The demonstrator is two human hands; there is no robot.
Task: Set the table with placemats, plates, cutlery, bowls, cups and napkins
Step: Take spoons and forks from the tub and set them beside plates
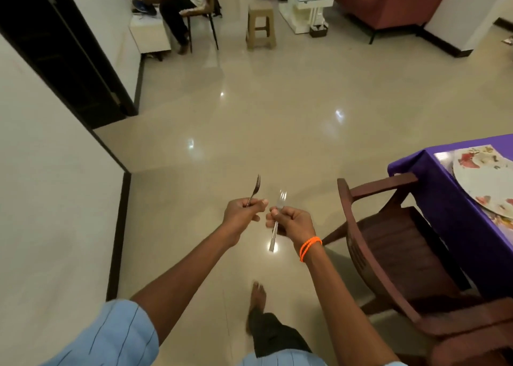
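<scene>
My left hand (pixel 241 211) grips a steel fork (pixel 254 189) by its handle, tines pointing up and away. Close beside it, my right hand (pixel 291 221), with an orange band at the wrist, grips a second fork (pixel 277 221) whose handle hangs down below the fist. Both hands are held over the bare floor, left of the table. The table (pixel 433 199) with its purple cloth shows at the right edge. A floral plate (pixel 483 182) lies on a floral placemat (pixel 444 156) near the table's corner.
A dark wooden armchair (pixel 388 243) stands against the table's near side, right of my hands. My bare foot (pixel 258 296) is on the glossy tiled floor. A white wall (pixel 50 199) runs along the left. Far off sit a seated person (pixel 180 7), a plastic stool (pixel 260 26) and a sofa (pixel 388 1).
</scene>
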